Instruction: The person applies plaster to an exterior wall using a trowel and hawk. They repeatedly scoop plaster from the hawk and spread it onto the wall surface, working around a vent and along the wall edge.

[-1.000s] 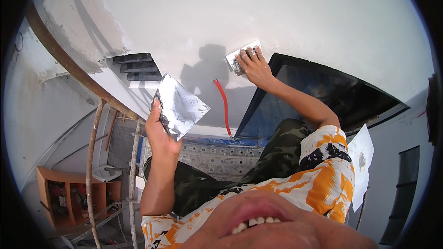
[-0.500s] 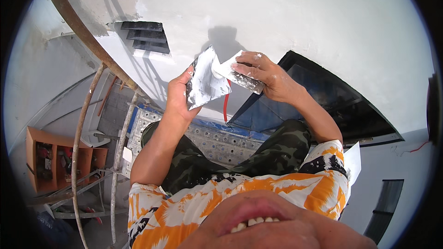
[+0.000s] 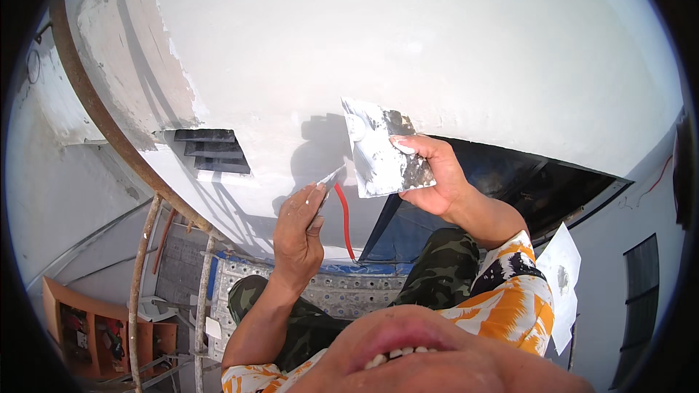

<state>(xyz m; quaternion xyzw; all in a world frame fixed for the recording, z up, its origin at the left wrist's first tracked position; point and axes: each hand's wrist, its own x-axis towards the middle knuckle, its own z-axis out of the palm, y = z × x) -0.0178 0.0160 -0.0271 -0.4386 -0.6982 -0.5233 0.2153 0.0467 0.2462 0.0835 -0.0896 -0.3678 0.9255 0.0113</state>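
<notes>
My right hand (image 3: 441, 176) grips a flat putty scraper (image 3: 387, 151), thumb across its near face. White putty (image 3: 371, 147) coats much of that face, thickest toward the left side; bare, speckled dark metal shows by the fingers. To the left and a little lower, my left hand (image 3: 297, 236) is closed on a second putty scraper (image 3: 331, 177), turned almost edge-on, so its face is mostly hidden. White specks stick to the left fingers. The two scrapers are apart. Both hands are in front of a pale wall (image 3: 291, 44).
A perforated metal platform (image 3: 342, 292) lies below my legs. Rusty poles (image 3: 142, 276) stand at left, above an orange shelf unit (image 3: 102, 335). A louvred vent (image 3: 212, 150) and a dark window opening (image 3: 524, 182) break the wall. A red tube (image 3: 345, 222) hangs between my hands.
The two scrapers have separated. My left one has turned edge-on and lowered, while the right one now shows its putty-covered face. The view has tilted up the wall.
</notes>
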